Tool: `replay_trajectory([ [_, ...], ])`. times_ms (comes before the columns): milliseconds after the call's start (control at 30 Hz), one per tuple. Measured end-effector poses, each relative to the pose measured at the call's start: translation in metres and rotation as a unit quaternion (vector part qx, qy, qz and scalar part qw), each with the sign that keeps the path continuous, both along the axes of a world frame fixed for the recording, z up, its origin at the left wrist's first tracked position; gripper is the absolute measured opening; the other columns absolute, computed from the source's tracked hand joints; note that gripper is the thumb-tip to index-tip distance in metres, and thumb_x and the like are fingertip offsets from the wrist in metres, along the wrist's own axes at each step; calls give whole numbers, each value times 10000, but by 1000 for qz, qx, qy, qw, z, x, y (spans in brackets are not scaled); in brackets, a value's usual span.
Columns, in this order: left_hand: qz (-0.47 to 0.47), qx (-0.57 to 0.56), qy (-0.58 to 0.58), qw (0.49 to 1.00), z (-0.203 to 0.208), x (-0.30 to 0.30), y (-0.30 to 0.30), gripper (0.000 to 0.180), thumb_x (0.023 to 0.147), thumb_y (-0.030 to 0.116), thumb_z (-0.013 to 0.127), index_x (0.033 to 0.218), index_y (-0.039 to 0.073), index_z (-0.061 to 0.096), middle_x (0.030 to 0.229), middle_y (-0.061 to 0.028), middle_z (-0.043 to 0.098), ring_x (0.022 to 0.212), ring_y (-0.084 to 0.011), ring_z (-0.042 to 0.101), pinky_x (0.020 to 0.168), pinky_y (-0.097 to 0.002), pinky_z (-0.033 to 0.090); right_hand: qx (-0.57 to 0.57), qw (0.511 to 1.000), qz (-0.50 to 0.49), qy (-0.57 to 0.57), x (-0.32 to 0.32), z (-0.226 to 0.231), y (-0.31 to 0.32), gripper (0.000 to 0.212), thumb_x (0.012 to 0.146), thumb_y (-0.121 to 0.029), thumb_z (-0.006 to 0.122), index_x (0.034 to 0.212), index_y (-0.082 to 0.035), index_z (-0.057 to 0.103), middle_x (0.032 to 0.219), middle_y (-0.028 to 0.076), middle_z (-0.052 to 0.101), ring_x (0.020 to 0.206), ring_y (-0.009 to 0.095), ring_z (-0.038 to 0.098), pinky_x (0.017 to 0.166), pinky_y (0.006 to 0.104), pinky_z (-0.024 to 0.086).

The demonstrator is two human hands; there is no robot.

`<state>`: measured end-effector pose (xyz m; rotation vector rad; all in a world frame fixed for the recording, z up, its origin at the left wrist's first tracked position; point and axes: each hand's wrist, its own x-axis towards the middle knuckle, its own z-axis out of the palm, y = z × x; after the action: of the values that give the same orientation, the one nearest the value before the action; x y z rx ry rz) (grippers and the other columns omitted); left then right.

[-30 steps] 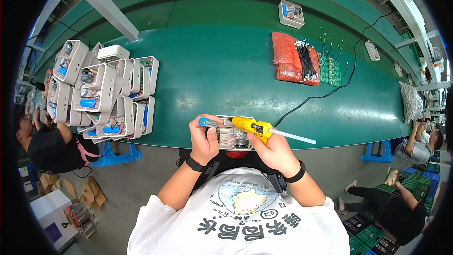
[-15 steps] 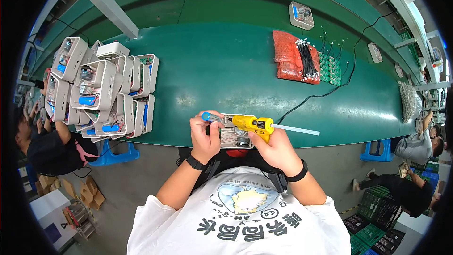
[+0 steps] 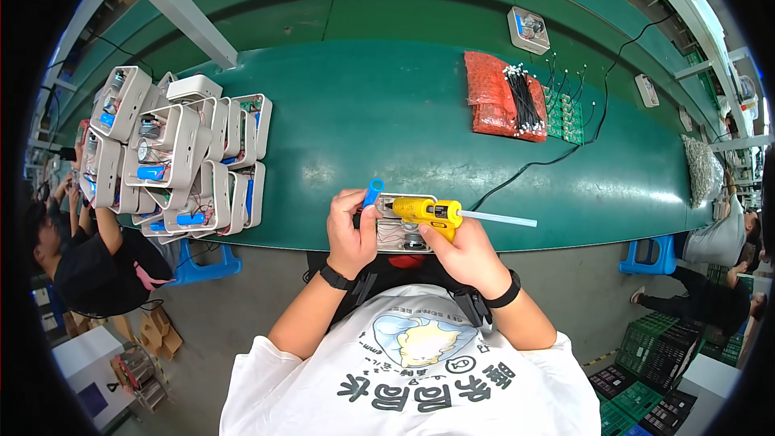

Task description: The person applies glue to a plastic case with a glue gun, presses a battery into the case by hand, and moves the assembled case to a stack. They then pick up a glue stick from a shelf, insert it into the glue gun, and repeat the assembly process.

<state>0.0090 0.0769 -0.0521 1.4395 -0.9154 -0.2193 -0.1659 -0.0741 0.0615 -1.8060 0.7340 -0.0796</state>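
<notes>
My left hand point(image 3: 350, 230) pinches a blue cylindrical battery point(image 3: 372, 194) between thumb and fingers, its ringed end tipped upward. In my right hand point(image 3: 468, 257) is a yellow hot glue gun point(image 3: 418, 210), its nozzle pointing left at the battery's lower part. A translucent glue stick point(image 3: 500, 219) juts from the gun's back. Beneath both hands, at the table's near edge, lies an open light-grey casing point(image 3: 394, 240) with wires and a round dark part inside. The hands and the gun cover much of it.
Left on the green table point(image 3: 355, 129), similar casings point(image 3: 173, 141) with blue batteries are stacked. A red bubble-wrap bag point(image 3: 487, 97) with black wires lies beside green circuit boards point(image 3: 565, 117). A black cord point(image 3: 533, 165) crosses the right side. Another casing point(image 3: 529, 30) sits farther back.
The battery has turned from lying sideways to standing more upright in my left hand. The glue gun has shifted slightly left. The casing at the back has moved right.
</notes>
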Motion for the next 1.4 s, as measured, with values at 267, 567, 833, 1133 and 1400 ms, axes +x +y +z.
replay_trajectory([
  [267,37,87,-113,989,31,4,-5,241,1029,22,713,1267,57,706,1085,-130,714,906,-303,662,836,-415,525,25,999,-26,-19,-19,3,-6,286,1089,-191,708,1286,13,749,1022,84,801,883,188,716,836,351,583],
  [567,-1,96,-171,981,44,8,-15,219,990,53,777,1197,83,710,1004,-74,734,795,-246,667,817,-393,468,-3,993,-112,-22,-51,-7,-6,273,1075,-167,730,1260,33,743,1042,62,779,882,145,684,801,316,560],
  [833,-2,105,-154,983,41,6,-17,240,944,61,843,1121,89,684,892,-38,735,724,-207,667,783,-373,451,-8,993,-109,-38,-54,-12,-5,281,1071,-146,731,1291,29,739,1055,72,779,891,145,677,814,315,556],
  [1133,-22,130,-169,977,47,6,-15,213,918,80,877,1037,97,701,916,-44,749,810,-209,695,775,-371,464,27,996,-89,-11,-61,2,-12,332,1064,-177,733,1318,37,733,1128,165,809,972,260,769,889,368,592],
  [1400,29,168,-138,976,51,10,-18,214,898,58,880,1078,43,765,1043,-115,763,950,-283,686,857,-397,544,20,992,-107,-68,-57,-22,-12,293,1074,-191,747,1290,7,757,980,59,789,767,119,685,672,304,542],
])
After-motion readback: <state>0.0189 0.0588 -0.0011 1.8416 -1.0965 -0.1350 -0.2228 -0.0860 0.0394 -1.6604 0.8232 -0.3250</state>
